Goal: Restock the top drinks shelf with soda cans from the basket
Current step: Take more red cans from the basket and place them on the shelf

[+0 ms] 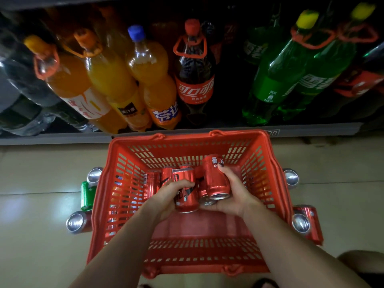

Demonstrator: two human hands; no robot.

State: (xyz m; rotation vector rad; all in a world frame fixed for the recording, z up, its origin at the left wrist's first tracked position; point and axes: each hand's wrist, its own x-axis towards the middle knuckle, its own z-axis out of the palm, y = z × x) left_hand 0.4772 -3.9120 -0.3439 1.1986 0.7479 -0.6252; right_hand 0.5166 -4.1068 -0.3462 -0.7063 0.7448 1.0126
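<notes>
A red aluminium soda can (185, 196) was gripped by the left hand (168, 199), its fingers curled over the can's side. A second red soda can (216, 179) was held by the right hand (232, 192), with the thumb laid across its upper part, and a third can (206, 201) was cradled beneath it against the palm. Both hands were kept inside the red slotted plastic basket (268, 169), above its floor. More red cans (158, 179) were seen lying at the basket's far end, just beyond the fingers. The basket was set on the pale tiled floor (37, 169), close against the bottom shelf edge (62, 138). Loose cans were seen on the floor beside the basket: a green can (86, 196) and two silver-ended ones at the left, two more at the right. On the shelf behind, large orange soda bottles (112, 80), a cola bottle (195, 80) and green bottles (276, 75) were stood in a row.
</notes>
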